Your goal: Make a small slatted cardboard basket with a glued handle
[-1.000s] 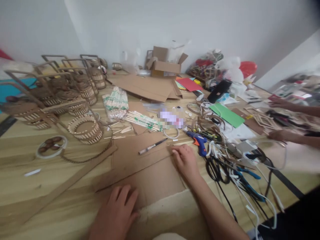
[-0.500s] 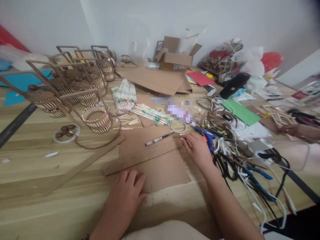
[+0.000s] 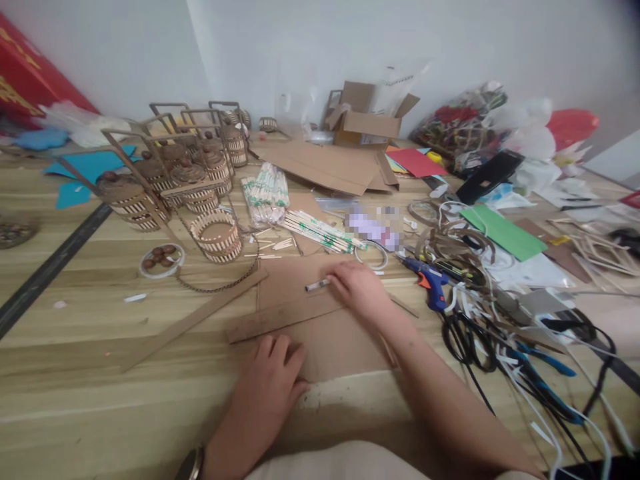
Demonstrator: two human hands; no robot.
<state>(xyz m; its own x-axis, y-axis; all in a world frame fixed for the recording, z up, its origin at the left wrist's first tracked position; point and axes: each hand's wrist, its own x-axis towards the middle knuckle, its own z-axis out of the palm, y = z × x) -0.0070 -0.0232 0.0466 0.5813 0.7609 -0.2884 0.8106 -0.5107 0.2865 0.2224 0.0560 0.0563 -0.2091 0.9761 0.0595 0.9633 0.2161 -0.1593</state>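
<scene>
A flat cardboard sheet lies before me, with a long cardboard strip across it. My left hand rests on the sheet's near left edge, fingers apart and bent, just below the strip, holding nothing. My right hand is over the upper part of the sheet, its fingers closed on a marker pen, whose left end shows. A second strip lies slanted on the table to the left, its upper end touching the sheet.
Round stick baskets and a dish of brown balls stand at left. Wrapped sticks lie beyond the sheet. A blue glue gun, cables and pliers crowd the right. An open box stands behind.
My right hand has left the strip's right end and moved left onto the pen. My left hand stays by the strip. The view has shifted, and the other person's hand at right is gone.
</scene>
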